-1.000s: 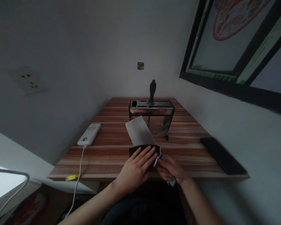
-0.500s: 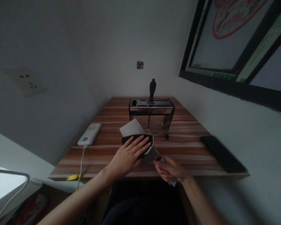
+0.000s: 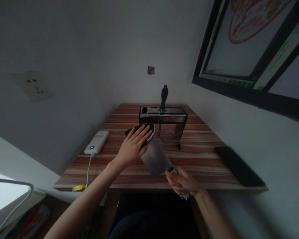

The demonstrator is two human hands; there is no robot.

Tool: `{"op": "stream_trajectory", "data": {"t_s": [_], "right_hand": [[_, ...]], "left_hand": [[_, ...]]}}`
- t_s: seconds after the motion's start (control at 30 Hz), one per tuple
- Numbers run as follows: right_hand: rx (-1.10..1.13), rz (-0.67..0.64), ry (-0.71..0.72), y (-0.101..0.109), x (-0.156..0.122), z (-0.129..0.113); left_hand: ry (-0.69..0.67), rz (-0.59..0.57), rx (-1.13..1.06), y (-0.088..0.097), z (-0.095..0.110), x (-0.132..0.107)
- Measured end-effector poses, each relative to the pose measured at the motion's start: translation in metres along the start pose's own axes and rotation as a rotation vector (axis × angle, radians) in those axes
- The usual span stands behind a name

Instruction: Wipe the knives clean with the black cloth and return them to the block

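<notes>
My right hand (image 3: pixel 182 182) is wrapped round the handle of a cleaver (image 3: pixel 155 156), whose broad metal blade points away to the upper left. Over the far end of the blade lies a black cloth (image 3: pixel 129 132) with a white edge. My left hand (image 3: pixel 133 144) presses that cloth against the blade, its fingers stretched nearly flat across it. The blade's tip is hidden beneath cloth and fingers. Just beyond stands a knife block (image 3: pixel 163 119) with a metal top and see-through front, a black-handled tool (image 3: pixel 164 97) upright in it.
On the left of the striped wooden table (image 3: pixel 119 177) lies a white power bank (image 3: pixel 96 142) with a cable, near a yellow tag (image 3: pixel 79 188). A black phone (image 3: pixel 239 166) rests by the right wall. A framed picture (image 3: pixel 249 56) hangs above it.
My left hand and the cloth have slid up and left along the blade, baring its middle and covering the end that showed before. My right hand keeps its grip on the handle.
</notes>
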State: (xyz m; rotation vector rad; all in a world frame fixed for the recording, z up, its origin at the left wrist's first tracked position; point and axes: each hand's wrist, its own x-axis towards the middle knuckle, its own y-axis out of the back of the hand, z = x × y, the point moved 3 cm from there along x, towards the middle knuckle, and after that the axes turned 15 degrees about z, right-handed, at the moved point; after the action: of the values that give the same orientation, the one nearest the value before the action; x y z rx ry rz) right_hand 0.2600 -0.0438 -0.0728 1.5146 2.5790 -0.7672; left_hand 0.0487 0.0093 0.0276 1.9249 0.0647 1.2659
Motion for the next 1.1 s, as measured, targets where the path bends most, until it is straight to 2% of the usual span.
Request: {"op": "stream_trajectory", "data": {"t_s": [0.3,0.4,0.8,0.93,1.1], "right_hand": [[-0.033,-0.005,-0.002,-0.001,-0.002,0.000],[-0.033,-0.010,-0.005,0.000,-0.002,0.001],[0.000,0.031,-0.002,0.004,0.002,0.006],[-0.008,0.061,0.019,0.003,0.001,0.006],[-0.032,0.042,0.031,0.003,0.000,0.006]], "left_hand": [[0.034,0.048,0.002,0.013,0.011,0.006],[0.024,0.026,-0.017,0.014,0.020,0.003],[-0.109,-0.105,-0.163,-0.005,0.089,-0.038],[-0.115,-0.133,-0.192,-0.005,0.099,-0.047],[-0.119,-0.163,-0.222,-0.002,0.098,-0.052]]}}
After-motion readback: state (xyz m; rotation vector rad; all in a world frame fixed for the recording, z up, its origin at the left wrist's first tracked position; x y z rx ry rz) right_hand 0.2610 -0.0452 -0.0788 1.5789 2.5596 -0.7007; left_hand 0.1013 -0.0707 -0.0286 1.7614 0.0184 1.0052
